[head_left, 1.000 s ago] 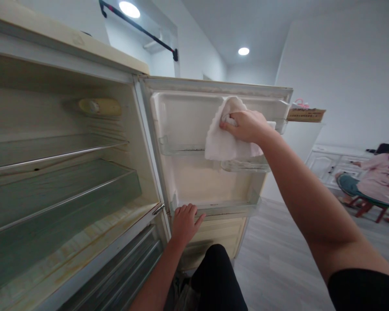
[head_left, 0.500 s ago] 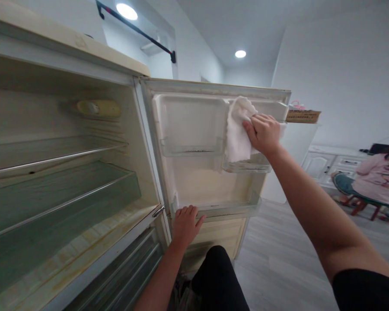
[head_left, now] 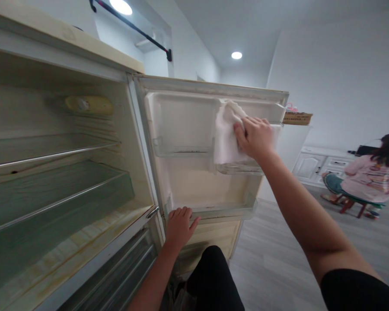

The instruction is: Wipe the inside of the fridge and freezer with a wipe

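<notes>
My right hand [head_left: 255,134] is closed on a white cloth [head_left: 226,138], which hangs over the upper right shelf of the open fridge door [head_left: 194,181]. Part of that clear shelf [head_left: 238,169] shows below the cloth; the rest is hidden. My left hand [head_left: 180,226] rests on the lower door shelf [head_left: 220,212], fingers laid over its front edge and thumb apart. To the left of it stands the open fridge [head_left: 138,142], with glass shelves [head_left: 58,185] and yellow-brown stains on its bottom ledge.
A person in a pink top [head_left: 365,175] sits on a stool [head_left: 352,205] at the right, by a white cabinet [head_left: 307,166]. Behind the door a brown box [head_left: 297,118] sits on a white surface. My knee [head_left: 215,276] is below the door, and fridge drawers [head_left: 116,276] are at lower left.
The view has shifted a little, so most things appear slightly farther left. The cloth and my right hand have moved slightly left and down along the door; my left hand stays on the lower shelf.
</notes>
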`<state>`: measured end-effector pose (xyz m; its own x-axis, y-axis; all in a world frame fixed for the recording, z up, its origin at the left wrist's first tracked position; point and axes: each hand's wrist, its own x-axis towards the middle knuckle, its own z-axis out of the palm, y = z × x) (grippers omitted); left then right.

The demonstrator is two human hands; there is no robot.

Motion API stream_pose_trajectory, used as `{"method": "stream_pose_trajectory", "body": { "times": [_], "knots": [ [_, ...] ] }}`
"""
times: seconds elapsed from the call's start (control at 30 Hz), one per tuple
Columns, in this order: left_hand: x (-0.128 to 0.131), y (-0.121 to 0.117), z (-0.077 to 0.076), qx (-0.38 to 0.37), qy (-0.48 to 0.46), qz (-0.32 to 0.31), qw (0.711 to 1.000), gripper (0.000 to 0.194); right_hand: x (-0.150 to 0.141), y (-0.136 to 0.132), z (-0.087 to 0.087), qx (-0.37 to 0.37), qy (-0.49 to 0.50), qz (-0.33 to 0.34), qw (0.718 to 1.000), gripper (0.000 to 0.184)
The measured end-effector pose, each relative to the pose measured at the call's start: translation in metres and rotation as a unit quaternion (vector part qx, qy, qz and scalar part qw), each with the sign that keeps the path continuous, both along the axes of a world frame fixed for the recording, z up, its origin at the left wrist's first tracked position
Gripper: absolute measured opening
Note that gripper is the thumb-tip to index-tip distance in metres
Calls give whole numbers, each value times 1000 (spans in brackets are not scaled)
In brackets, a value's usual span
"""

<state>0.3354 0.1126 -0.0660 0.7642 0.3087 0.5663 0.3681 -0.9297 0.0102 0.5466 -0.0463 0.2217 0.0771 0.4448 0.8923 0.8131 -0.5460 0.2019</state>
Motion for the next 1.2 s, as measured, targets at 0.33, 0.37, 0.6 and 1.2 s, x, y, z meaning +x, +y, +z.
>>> {"method": "stream_pose_trajectory", "body": {
  "times": [0.33,0.37,0.6,1.2],
  "knots": [
    [-16,8,-5,1,-2,-33,999,27,-30,4,1,-37,-11,27,999,48],
    [-17,7,-2,-7,-13,-42,999,25,-27,-2,2,-36,-7,25,999,48],
    [9,-44,96,49,-179,-131,974,56,-28,-9,16,-54,50,10,997,52],
    [70,-59,160,195,-118,-78,971,26,-28,-11,22,-68,73,34,994,53]
  ]
}}
